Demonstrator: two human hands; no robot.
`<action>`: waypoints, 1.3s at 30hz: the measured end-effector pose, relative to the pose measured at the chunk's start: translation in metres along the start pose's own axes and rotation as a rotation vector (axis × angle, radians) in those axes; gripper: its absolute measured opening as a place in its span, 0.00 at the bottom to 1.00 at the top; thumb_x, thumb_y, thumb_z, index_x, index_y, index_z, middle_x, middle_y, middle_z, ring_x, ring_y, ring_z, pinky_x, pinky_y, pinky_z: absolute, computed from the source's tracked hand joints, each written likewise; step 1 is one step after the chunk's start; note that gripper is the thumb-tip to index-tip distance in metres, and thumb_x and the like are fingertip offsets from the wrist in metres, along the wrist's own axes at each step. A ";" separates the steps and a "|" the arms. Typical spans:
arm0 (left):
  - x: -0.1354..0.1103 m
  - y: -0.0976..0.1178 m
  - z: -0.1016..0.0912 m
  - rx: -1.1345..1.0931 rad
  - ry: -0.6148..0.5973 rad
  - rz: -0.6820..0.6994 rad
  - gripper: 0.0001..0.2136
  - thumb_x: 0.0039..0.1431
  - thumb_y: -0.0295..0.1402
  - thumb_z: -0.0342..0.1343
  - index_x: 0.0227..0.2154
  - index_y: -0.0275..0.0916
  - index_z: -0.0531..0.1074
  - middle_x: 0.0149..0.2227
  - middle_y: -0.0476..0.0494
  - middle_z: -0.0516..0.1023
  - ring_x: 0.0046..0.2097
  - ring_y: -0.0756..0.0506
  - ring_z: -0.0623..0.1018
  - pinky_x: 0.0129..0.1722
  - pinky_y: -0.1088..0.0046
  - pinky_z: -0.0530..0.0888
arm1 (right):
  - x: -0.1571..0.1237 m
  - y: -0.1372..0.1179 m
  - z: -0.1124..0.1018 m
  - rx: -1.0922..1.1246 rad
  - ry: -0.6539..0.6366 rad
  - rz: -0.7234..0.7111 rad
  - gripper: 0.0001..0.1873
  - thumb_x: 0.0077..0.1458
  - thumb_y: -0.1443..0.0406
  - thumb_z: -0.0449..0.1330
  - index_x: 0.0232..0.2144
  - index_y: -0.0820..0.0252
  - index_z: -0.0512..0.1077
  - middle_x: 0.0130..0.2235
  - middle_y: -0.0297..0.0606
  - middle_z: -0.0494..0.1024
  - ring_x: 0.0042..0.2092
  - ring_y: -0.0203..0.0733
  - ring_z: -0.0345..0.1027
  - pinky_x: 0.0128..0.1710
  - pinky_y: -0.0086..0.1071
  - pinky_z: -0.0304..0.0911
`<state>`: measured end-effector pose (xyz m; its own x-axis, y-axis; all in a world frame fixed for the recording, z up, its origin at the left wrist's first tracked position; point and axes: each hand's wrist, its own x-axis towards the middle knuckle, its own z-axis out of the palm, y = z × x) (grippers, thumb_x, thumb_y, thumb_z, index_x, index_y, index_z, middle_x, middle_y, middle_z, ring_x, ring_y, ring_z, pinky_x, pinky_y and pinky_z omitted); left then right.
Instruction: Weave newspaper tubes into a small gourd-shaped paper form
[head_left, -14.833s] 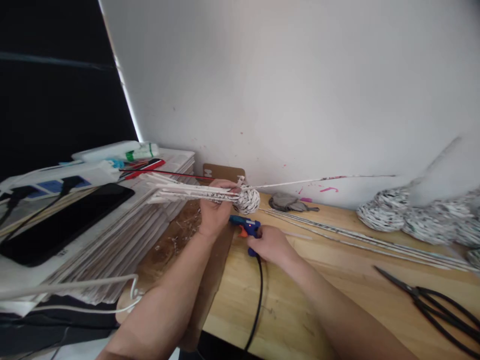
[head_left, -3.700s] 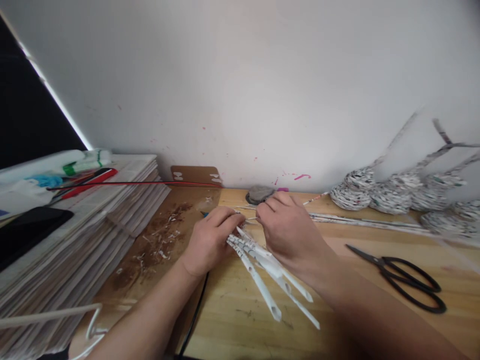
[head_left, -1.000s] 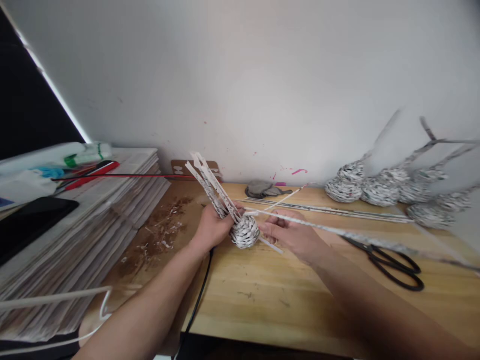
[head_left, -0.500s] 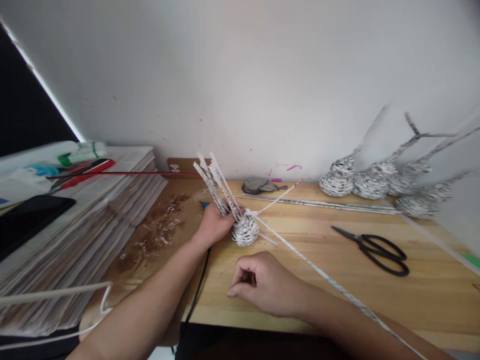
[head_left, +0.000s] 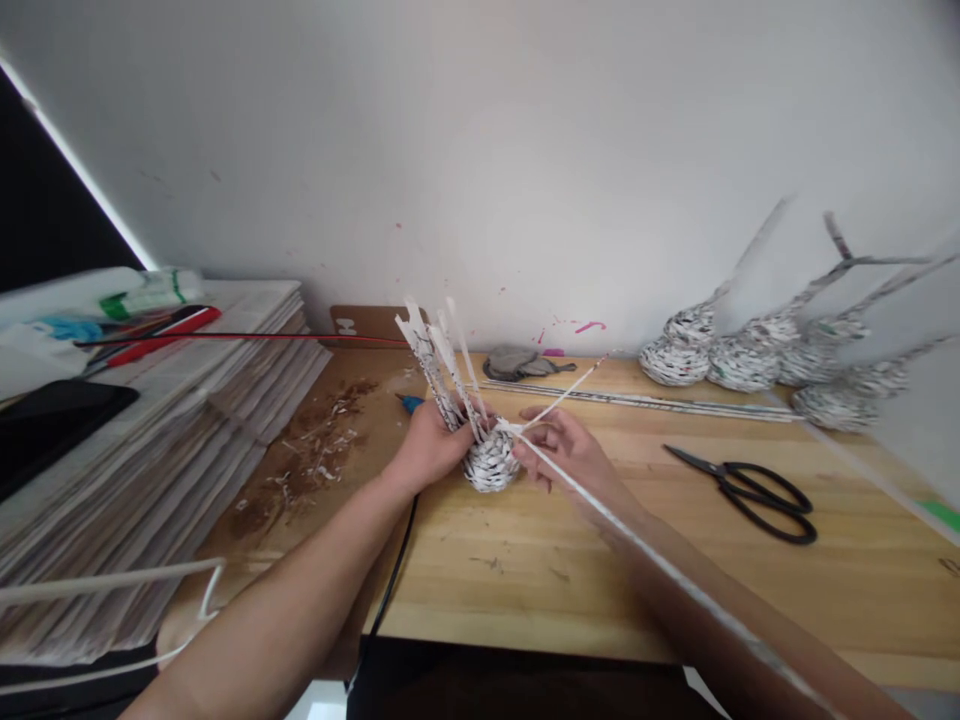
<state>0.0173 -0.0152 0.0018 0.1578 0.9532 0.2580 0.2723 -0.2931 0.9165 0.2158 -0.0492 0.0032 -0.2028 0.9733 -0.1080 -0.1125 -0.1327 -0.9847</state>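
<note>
My left hand (head_left: 433, 447) is closed around the upright strips of a small round basket (head_left: 491, 462) woven from rolled newspaper. Several paper strips (head_left: 442, 370) stick up out of its top beside my fingers. My right hand (head_left: 574, 455) is at the basket's right side, its fingers curled at a long paper strand (head_left: 637, 540) where it leaves the rim. That strand runs across my right forearm toward the lower right. A shorter paper end (head_left: 566, 392) points up and right from the same spot.
Black-handled scissors (head_left: 750, 492) lie on the right. Several finished woven gourd shapes (head_left: 675, 350) stand against the wall. Thin paper rods (head_left: 645, 402) and a grey cloth-like item (head_left: 517, 364) lie behind the basket. Stacked newspaper (head_left: 247, 400) fills the left, with a black phone (head_left: 75, 430) on top.
My right hand has moved from the table's front, up and away from me, to the strand at the basket's right side. My left hand keeps its grip in nearly the same place.
</note>
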 end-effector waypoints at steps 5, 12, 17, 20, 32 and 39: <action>-0.003 0.000 0.001 -0.023 -0.032 0.013 0.09 0.55 0.37 0.60 0.33 0.37 0.79 0.30 0.44 0.83 0.34 0.44 0.82 0.36 0.70 0.78 | -0.011 0.001 0.008 -0.053 0.082 -0.354 0.15 0.52 0.61 0.71 0.41 0.57 0.76 0.34 0.35 0.79 0.33 0.36 0.71 0.31 0.30 0.68; -0.004 0.011 0.001 0.037 -0.048 -0.007 0.09 0.54 0.35 0.59 0.33 0.36 0.80 0.33 0.42 0.85 0.36 0.42 0.83 0.40 0.67 0.79 | -0.019 0.002 0.005 -0.473 0.072 -0.696 0.12 0.59 0.67 0.64 0.46 0.53 0.78 0.43 0.40 0.79 0.36 0.39 0.72 0.35 0.34 0.69; -0.004 0.008 0.000 0.140 -0.030 -0.009 0.09 0.55 0.36 0.58 0.33 0.38 0.80 0.33 0.43 0.85 0.36 0.42 0.83 0.40 0.67 0.79 | -0.012 -0.007 -0.001 -0.480 0.174 -0.631 0.07 0.59 0.63 0.65 0.41 0.55 0.79 0.39 0.39 0.80 0.36 0.39 0.72 0.35 0.33 0.69; -0.004 0.008 0.001 0.164 -0.025 -0.028 0.09 0.55 0.36 0.58 0.33 0.37 0.80 0.33 0.42 0.85 0.37 0.41 0.83 0.41 0.66 0.79 | -0.010 -0.007 -0.005 -0.467 0.192 -0.496 0.12 0.58 0.58 0.66 0.42 0.56 0.77 0.38 0.38 0.81 0.36 0.40 0.73 0.35 0.33 0.68; -0.016 0.019 0.016 0.204 -0.035 0.042 0.07 0.55 0.31 0.56 0.34 0.40 0.79 0.33 0.46 0.84 0.38 0.42 0.83 0.42 0.68 0.79 | -0.010 0.015 0.004 -0.432 0.086 -0.312 0.10 0.60 0.59 0.62 0.36 0.58 0.80 0.34 0.39 0.84 0.33 0.42 0.75 0.35 0.33 0.70; -0.017 0.018 0.018 0.165 -0.033 -0.021 0.06 0.55 0.31 0.56 0.32 0.39 0.78 0.36 0.44 0.85 0.41 0.41 0.83 0.45 0.65 0.79 | -0.018 0.019 0.008 -0.656 0.172 -0.663 0.15 0.63 0.65 0.59 0.51 0.54 0.76 0.46 0.41 0.83 0.39 0.42 0.77 0.41 0.36 0.72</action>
<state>0.0369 -0.0379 0.0085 0.1805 0.9570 0.2273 0.4279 -0.2845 0.8579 0.2093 -0.0713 -0.0125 -0.1415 0.8335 0.5341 0.4262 0.5382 -0.7271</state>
